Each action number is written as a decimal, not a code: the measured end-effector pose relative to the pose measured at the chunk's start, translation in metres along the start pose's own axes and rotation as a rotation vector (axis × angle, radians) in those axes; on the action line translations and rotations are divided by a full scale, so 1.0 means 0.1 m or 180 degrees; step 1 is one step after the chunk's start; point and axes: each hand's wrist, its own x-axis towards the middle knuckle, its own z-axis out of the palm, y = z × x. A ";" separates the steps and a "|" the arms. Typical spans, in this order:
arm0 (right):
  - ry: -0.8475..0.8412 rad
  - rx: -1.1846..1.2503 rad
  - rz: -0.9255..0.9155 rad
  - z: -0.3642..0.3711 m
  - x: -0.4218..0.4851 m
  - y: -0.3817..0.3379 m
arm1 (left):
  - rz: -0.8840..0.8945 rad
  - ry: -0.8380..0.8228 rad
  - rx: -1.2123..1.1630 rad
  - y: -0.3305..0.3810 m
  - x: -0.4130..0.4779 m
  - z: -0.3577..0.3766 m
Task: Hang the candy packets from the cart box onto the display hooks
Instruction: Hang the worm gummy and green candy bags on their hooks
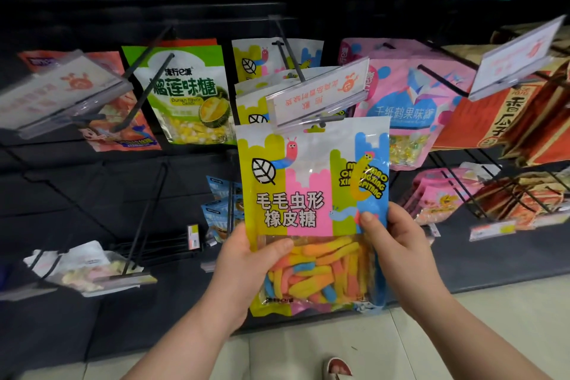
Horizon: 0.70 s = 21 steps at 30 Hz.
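- The person holds one candy packet, the bright one with gummy worms showing through its window, upright in front of the middle hook.
- The left hand grips the packet's lower left edge, thumb across the front and fingers behind. The right hand pinches the right edge the same way, thumb on the front.
- The packet's top sits just under the clear price tag at the hook's end. The hang slot looks to be right at the tip, though the tag hides whether the tip is through.
- More packets of the same kind hang further back on that hook, so it looks like the right place.
- To do it well, I'd hold the top edge flat and level, line the slot up with the tip, then push the packet straight back along the rod.
- Gripping so low lets the top flop; a hand nearer the slot would steer it better.
- The tag may need nudging up out of the way.
- The cart box is out of sight from here.
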 end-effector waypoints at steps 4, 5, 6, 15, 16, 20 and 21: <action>0.0053 -0.0048 -0.0083 0.00 0.00 -0.01 | 0.0012 -0.0017 -0.0014 0.01 0.00 0.01; 0.0064 -0.0080 -0.0124 -0.01 0.01 -0.02 | 0.0025 -0.0006 -0.0030 0.01 -0.01 0.01; 0.0069 -0.0092 -0.0153 -0.01 0.01 -0.03 | 0.0038 -0.0005 -0.0046 0.01 -0.01 0.02; 0.0078 -0.0329 -0.0039 0.03 0.18 0.00 | -0.0013 0.0036 0.0164 0.03 0.12 0.03; 0.0109 -0.0398 -0.0007 0.04 0.24 0.01 | -0.0011 0.0049 0.0206 0.04 0.17 0.03; 0.0214 -0.0756 -0.0019 0.11 0.59 0.01 | -0.0004 0.0269 0.0474 0.05 0.50 0.06; 0.0220 -0.0883 -0.0028 0.13 0.69 0.01 | 0.0039 0.0316 0.0652 0.06 0.60 0.06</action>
